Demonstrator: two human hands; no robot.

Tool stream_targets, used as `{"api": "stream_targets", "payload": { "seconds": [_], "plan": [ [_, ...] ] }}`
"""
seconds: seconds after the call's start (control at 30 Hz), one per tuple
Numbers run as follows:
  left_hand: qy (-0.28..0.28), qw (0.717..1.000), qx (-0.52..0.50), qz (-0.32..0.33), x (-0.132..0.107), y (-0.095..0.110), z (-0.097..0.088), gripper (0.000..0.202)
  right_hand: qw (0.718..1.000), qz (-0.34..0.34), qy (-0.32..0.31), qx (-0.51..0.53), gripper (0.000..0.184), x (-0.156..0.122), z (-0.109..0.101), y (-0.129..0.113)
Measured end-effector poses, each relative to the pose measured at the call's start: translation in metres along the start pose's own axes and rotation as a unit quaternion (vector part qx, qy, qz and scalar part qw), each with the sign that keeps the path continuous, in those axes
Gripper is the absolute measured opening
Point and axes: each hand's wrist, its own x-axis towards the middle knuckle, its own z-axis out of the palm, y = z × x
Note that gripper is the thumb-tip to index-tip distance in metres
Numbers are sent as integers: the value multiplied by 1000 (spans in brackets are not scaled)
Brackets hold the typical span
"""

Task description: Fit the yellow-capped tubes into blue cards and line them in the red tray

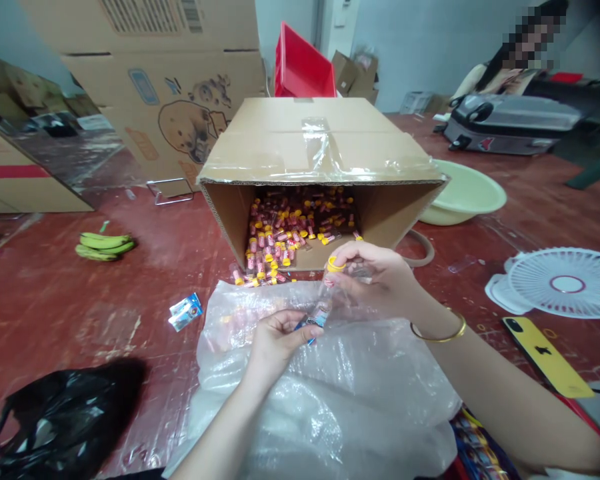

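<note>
Pinching blue-printed packet (317, 316) in left hand (276, 339), gripping yellow-topped tube (333, 268) in right hand (375, 275), seemingly lining both up near plastic sheet's (330, 413) far edge!

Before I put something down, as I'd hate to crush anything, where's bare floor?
Bare red floor lies between the bananas, black bag and blue packets. It is crowded at the carton, where yellow-capped tubes reach the plastic sheeting, and at right around the fan grille and yellow phone.

Over a translucent plastic sheet (325, 413) on the red floor (105, 313), the left hand (277, 337) pinches a blue packet (314, 321), the right hand (373, 268) a yellow-capped tube (329, 281). More tubes (251, 262) lie at the near-left corner of the cardboard box (260, 147).
</note>
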Motion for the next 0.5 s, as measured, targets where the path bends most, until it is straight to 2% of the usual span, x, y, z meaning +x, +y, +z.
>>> {"api": "stream_targets", "payload": {
  "seconds": [0.1,0.17,0.27,0.4,0.5],
  "plan": [
    [8,1000,-6,-3,1,0,0,30,999,-19,-19,-28,8,-2,1,-2],
    [10,1000,-8,-7,2,-1,1,31,1000,8,-6,-8,9,-4,3,-1],
    [3,1000,-22,-15,2,-2,1,32,994,85,19,73,15,-8,8,6],
    [-55,995,-70,-44,-1,-1,4,32,956,200,16,215,21,-14,17,18],
    [-94,987,-99,-81,-3,2,9,35,953,212,6,219,19,-22,23,22]
  ]
}}
